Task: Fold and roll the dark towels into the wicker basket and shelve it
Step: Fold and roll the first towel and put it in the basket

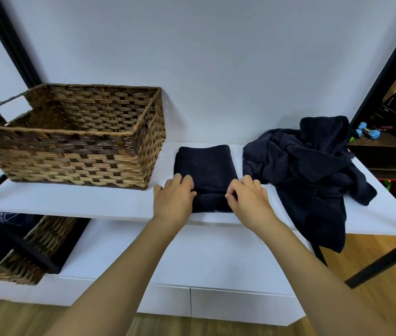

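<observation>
The folded navy terry towel lies lengthwise, pointing away toward the wall. Left hand and right hand both pinch its rolled near end, fingers curled.

The wicker basket is woven in mixed brown and tan. The folded towel and crumpled towels are dark navy. The tabletop is white.

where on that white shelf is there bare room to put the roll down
Bare white shelf shows in front of the wicker basket, left of the left hand. The basket itself looks empty. The right end is crowded: the heap of dark towels spills over the front edge, close beside the folded towel.
</observation>
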